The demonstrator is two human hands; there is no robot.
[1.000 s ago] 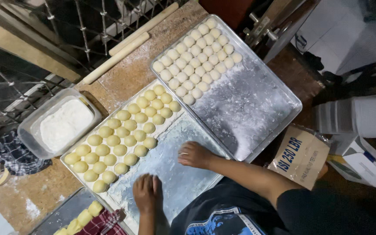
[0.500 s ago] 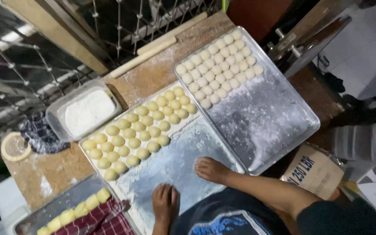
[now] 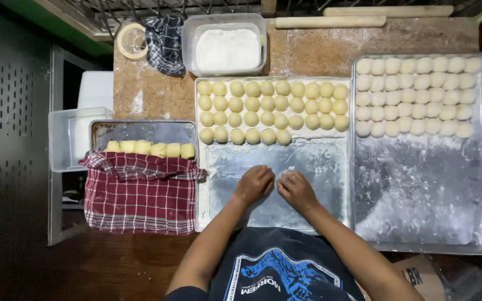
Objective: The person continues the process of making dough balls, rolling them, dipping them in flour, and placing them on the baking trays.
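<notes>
My left hand (image 3: 255, 184) and my right hand (image 3: 297, 190) rest side by side on the bare floured half of the middle metal tray (image 3: 330, 167). Both have their fingers curled downward. A small pale lump of dough (image 3: 284, 174) shows at my right hand's fingertips, between the two hands. Whatever lies under my left hand is hidden. Rows of yellowish dough balls (image 3: 271, 111) fill the far half of this tray, just beyond my knuckles.
A larger floured tray (image 3: 425, 189) on the right carries rows of white dough balls (image 3: 414, 97). On the left, a tray of yellow dough pieces (image 3: 149, 149) sits under a red checked cloth (image 3: 138, 192). At the back are a flour tub (image 3: 227, 47), rolling pins (image 3: 330, 21), a tape roll (image 3: 132, 40) and a dark cloth (image 3: 165, 44).
The view has swung round so the table now sits square. My right hand came in from the tray's right edge and my left hand moved forward; they now meet mid-tray.
</notes>
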